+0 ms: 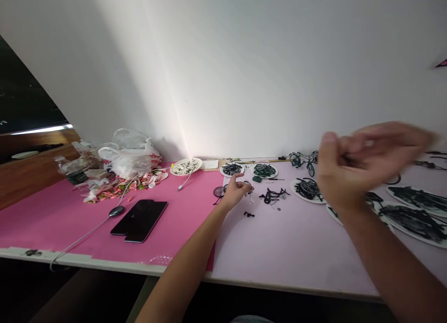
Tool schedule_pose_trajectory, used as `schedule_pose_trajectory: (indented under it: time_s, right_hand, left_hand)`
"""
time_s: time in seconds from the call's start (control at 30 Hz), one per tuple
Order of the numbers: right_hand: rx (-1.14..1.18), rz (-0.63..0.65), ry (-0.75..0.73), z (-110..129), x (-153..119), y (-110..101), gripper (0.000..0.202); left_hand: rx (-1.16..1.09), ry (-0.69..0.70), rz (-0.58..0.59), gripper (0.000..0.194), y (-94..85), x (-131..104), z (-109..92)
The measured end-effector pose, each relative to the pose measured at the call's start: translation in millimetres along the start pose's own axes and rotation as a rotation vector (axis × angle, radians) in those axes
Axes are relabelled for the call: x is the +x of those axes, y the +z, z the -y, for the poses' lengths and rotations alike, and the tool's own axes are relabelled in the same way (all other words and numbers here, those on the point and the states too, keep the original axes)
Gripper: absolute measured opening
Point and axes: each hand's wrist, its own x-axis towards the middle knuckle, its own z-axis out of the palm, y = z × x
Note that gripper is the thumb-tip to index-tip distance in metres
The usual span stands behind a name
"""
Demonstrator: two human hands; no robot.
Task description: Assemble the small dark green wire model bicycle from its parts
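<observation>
White wall backed a table point(104, 220) covered pink on the left, lilac on the right. Far across it, the left hand point(237, 190) pinched a tiny part point(250, 188), too small to tell its axis, beside a black frame point(274, 195) lying left-right. Raised and blurred, the right hand point(363, 160) curled loosely, apparently empty, above plates point(415, 220).

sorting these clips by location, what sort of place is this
Probably a small hobby or piecework bench for assembling miniature bicycles. Plates of dark parts sit on a pink-covered table against a bare wall, with a finished toy bike behind and the left hand among loose pieces.
</observation>
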Motion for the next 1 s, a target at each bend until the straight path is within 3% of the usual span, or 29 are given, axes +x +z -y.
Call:
schedule_pose_trajectory:
  time_s: [0.07, 0.23, 0.33, 0.43, 0.6, 0.8, 1.0]
  right_hand:
    - [-0.056, -0.011, -0.014, -22, -23, 15, 0.021]
    - [-0.274, 0.334, 0.328, -89, -94, 16, 0.017]
    - [-0.367, 0.513, 0.397, -109, -122, 8, 0.020]
    - [-0.367, 0.610, 0.408, -112, -136, 7, 0.032]
    - [-0.339, 0.783, 0.569, -107, -148, 11, 0.052]
    - [-0.256, 0.996, 0.580, -113, -163, 8, 0.065]
    - [-0.240, 1.066, 0.637, -119, -176, 5, 0.088]
  left_hand:
    - [0.009, 0.001, -0.002, 0.057, 0.2, 0, 0]
    - [0.065, -0.029, 0.013, 0.057, 1.1, -4, -5]
    - [0.064, -0.027, 0.026, 0.058, 1.3, -6, -7]
    - [0.061, -0.019, 0.019, 0.058, 1.6, -6, -6]
    - [0.096, -0.010, 0.017, 0.056, 2.5, -6, -5]
    - [0.130, -0.012, 0.011, 0.056, 2.9, -7, -7]
    - [0.155, -0.006, 0.010, 0.057, 2.3, -6, -6]
